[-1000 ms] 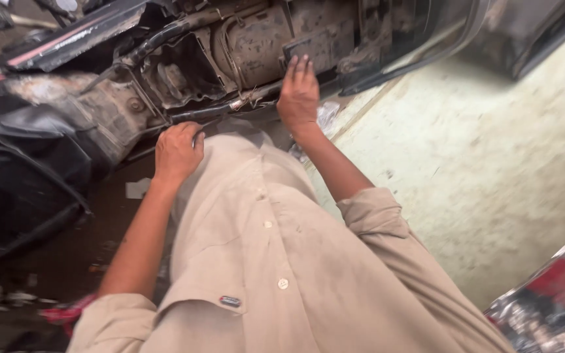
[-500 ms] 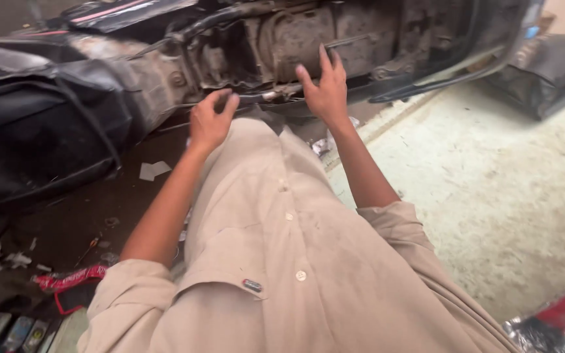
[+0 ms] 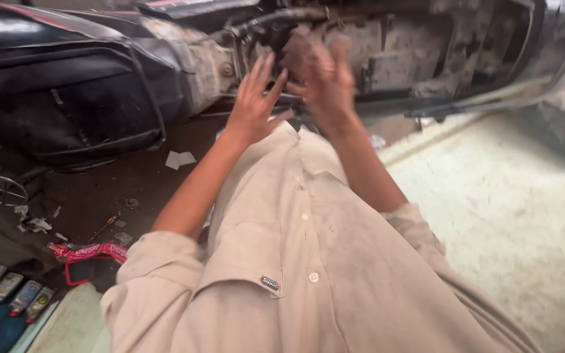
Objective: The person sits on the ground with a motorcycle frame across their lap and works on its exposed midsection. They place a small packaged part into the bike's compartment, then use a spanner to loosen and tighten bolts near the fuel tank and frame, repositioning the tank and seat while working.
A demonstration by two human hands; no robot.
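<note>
A scooter lies on its side across the top of the head view, its dirty engine and underside [image 3: 420, 52] facing me and its black seat [image 3: 67, 98] to the left. My left hand [image 3: 254, 101] is raised in front of the engine with fingers spread and nothing in it. My right hand [image 3: 322, 75] is close beside it, blurred by motion, fingers apart, empty as far as I can tell. Neither hand touches the scooter. My beige shirt [image 3: 308, 261] fills the lower middle.
Dark oily floor [image 3: 119, 189] lies to the left with paper scraps [image 3: 179, 159], a small screwdriver [image 3: 104, 227] and a red strap [image 3: 89, 252]. Several small tubes [image 3: 8, 291] sit on a blue cloth at bottom left. Pale concrete floor [image 3: 524, 216] spreads to the right.
Both hands have come off the engine parts and moved together in front of me, fingers spread. The view has shifted right along the scooter.
</note>
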